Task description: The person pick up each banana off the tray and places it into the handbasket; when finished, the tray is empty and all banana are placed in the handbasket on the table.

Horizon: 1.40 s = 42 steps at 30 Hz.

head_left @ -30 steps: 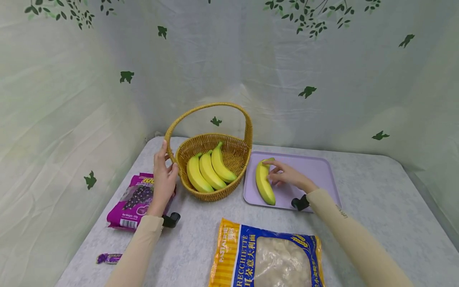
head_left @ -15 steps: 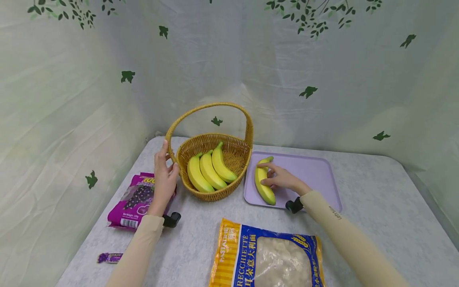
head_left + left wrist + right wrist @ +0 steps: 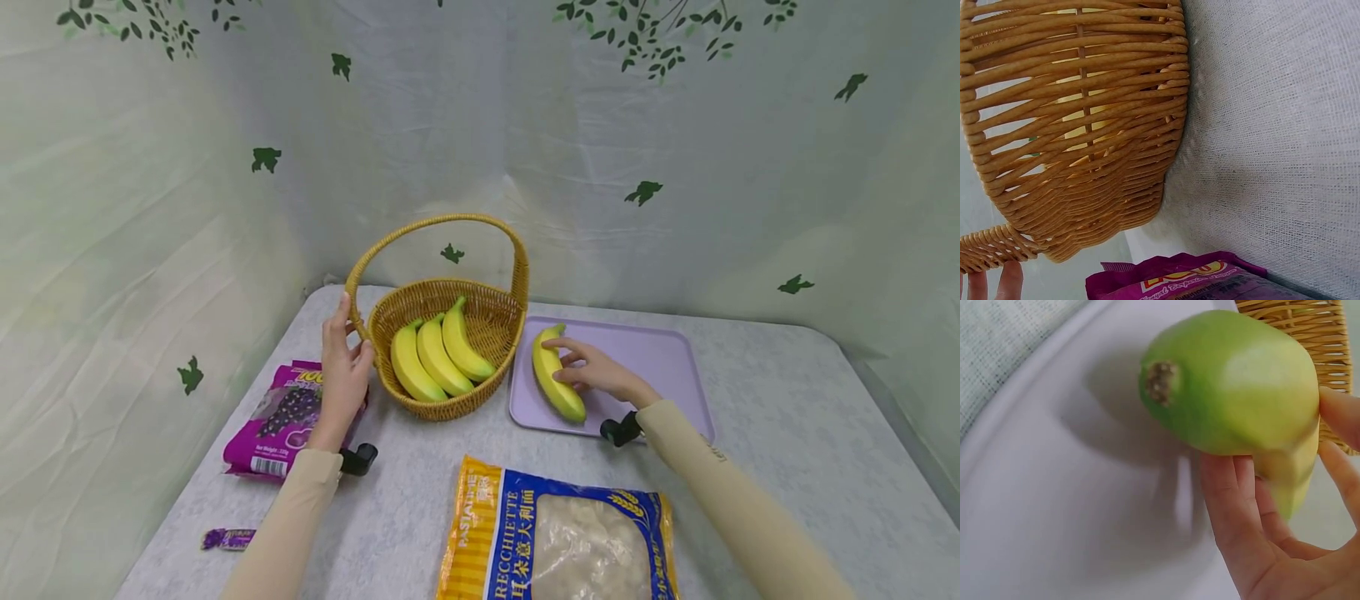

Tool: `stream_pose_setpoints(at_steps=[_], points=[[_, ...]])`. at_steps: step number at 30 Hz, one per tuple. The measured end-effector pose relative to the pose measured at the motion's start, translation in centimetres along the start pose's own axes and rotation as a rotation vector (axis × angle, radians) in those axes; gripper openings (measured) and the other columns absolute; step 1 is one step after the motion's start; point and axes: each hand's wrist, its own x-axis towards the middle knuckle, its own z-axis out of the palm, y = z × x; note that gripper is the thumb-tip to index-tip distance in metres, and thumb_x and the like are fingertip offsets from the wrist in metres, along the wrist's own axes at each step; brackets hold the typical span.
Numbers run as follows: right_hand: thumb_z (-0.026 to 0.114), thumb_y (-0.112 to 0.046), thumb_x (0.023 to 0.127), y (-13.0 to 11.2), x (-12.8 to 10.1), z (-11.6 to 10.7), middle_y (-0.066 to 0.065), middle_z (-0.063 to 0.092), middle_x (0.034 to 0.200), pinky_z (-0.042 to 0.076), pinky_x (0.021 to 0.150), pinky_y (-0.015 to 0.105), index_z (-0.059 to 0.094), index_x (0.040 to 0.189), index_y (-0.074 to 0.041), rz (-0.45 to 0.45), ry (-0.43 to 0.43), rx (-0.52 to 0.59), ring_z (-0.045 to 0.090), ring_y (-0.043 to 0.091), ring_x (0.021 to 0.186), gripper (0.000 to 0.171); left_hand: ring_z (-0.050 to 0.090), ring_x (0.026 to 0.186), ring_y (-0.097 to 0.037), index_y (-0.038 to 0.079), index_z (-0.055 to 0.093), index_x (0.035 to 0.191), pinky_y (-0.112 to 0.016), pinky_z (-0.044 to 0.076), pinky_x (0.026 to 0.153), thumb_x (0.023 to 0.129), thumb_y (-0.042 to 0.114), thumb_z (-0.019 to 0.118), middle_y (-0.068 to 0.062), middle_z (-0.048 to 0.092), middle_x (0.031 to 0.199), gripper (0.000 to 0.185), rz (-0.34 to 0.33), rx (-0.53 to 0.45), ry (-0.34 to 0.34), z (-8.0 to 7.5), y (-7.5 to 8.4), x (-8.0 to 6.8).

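A wicker basket (image 3: 491,321) with a tall handle holds three yellow-green bananas (image 3: 438,358). My left hand (image 3: 343,367) grips the basket at its left rim, where the handle starts; the left wrist view shows the basket wall (image 3: 1079,112) and fingertips (image 3: 1009,281) by the handle. To the right, a fourth banana (image 3: 551,375) is on or just over a lilac tray (image 3: 660,358), with my right hand (image 3: 592,371) holding its middle. In the right wrist view the fingers (image 3: 1241,512) curl under that banana (image 3: 1241,387), which casts a shadow on the tray (image 3: 1054,506).
A purple snack bag (image 3: 281,421) lies left of the basket under my left wrist, also seen as the purple bag (image 3: 1191,281). A big blue-and-yellow pasta bag (image 3: 555,537) lies at the front, and a small purple wrapper (image 3: 227,539) at the front left. Curtains with leaf prints enclose the grey table.
My right hand went from touching the banana on the tray to holding it, and the banana's near end swung slightly right. The left hand and basket stayed put.
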Motion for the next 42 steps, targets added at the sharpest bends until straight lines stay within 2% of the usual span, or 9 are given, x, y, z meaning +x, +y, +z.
stream_pose_setpoints(at_steps=[4,13,18,22,26,30,36,39,42], points=[[0.060,-0.015,0.092,-0.3,-0.6,-0.4,0.028,0.041,0.138,0.052,0.083,0.038,0.040,0.146,-0.013,-0.019,-0.001,0.025,0.047,0.037,0.119,0.058,0.039,0.123,-0.041,0.011,0.019,0.151,-0.063,0.040,0.094,0.093,-0.013,0.043,-0.028,0.033,0.130,0.067,0.000,-0.001,0.001,0.0,0.0,0.0],[0.062,-0.018,0.092,-1.6,-1.9,-0.4,0.022,0.042,0.140,0.051,0.086,0.043,0.040,0.146,-0.014,-0.100,-0.037,0.048,0.042,0.038,0.124,0.058,0.039,0.123,-0.042,0.011,0.019,0.151,-0.062,0.040,0.094,0.093,-0.012,0.043,-0.028,0.033,0.129,0.067,-0.003,0.008,0.000,-0.1,0.1,0.0],[0.061,-0.019,0.093,-3.3,-2.4,0.3,0.021,0.041,0.140,0.051,0.087,0.042,0.040,0.146,-0.014,-0.160,-0.087,0.045,0.045,0.036,0.122,0.056,0.039,0.122,-0.042,0.009,0.020,0.150,-0.062,0.040,0.094,0.092,-0.013,0.043,-0.029,0.033,0.130,0.066,-0.001,0.013,0.006,-0.2,0.1,0.0],[0.061,-0.021,0.094,-4.7,-2.2,0.9,0.016,0.043,0.139,0.050,0.087,0.040,0.042,0.145,-0.018,-0.190,-0.107,0.003,0.049,0.032,0.118,0.055,0.039,0.122,-0.043,0.008,0.020,0.150,-0.063,0.040,0.093,0.092,-0.013,0.043,-0.030,0.033,0.130,0.066,0.006,0.013,0.003,-0.1,0.2,0.0],[0.060,-0.022,0.094,-6.1,-1.2,1.6,0.012,0.043,0.140,0.050,0.088,0.039,0.043,0.145,-0.022,-0.221,-0.135,-0.040,0.052,0.028,0.116,0.053,0.039,0.122,-0.045,0.009,0.019,0.150,-0.064,0.039,0.093,0.092,-0.014,0.043,-0.030,0.033,0.129,0.067,0.009,0.003,0.006,0.0,0.1,0.0],[0.058,-0.021,0.095,-7.4,0.5,2.3,0.014,0.047,0.132,0.051,0.087,0.039,0.042,0.145,-0.020,-0.239,-0.151,-0.049,0.054,0.027,0.108,0.053,0.039,0.122,-0.045,0.010,0.019,0.150,-0.065,0.039,0.093,0.092,-0.015,0.043,-0.029,0.033,0.128,0.068,0.008,0.001,0.011,0.0,0.1,0.0],[0.056,-0.018,0.095,-8.9,3.7,2.9,0.013,0.045,0.138,0.050,0.085,0.041,0.042,0.145,-0.019,-0.200,-0.153,0.006,0.050,0.026,0.116,0.052,0.039,0.123,-0.044,0.009,0.019,0.150,-0.063,0.040,0.094,0.093,-0.013,0.043,-0.029,0.033,0.130,0.067,-0.007,0.015,0.011,0.0,0.3,-0.1],[0.056,-0.017,0.095,-9.4,5.1,3.2,0.014,0.048,0.132,0.050,0.078,0.040,0.043,0.144,-0.019,-0.165,-0.140,0.066,0.053,0.022,0.101,0.051,0.039,0.123,-0.043,0.009,0.019,0.150,-0.062,0.040,0.094,0.093,-0.013,0.043,-0.029,0.033,0.130,0.066,-0.009,0.015,0.012,0.1,0.4,-0.1],[0.054,-0.016,0.096,-9.5,6.1,3.6,0.013,0.050,0.125,0.046,0.068,0.035,0.043,0.144,-0.019,-0.143,-0.141,0.132,0.049,0.017,0.080,0.049,0.039,0.122,-0.044,0.008,0.019,0.150,-0.062,0.040,0.093,0.092,-0.014,0.043,-0.030,0.033,0.130,0.066,0.004,0.013,0.010,0.1,0.3,-0.1]])
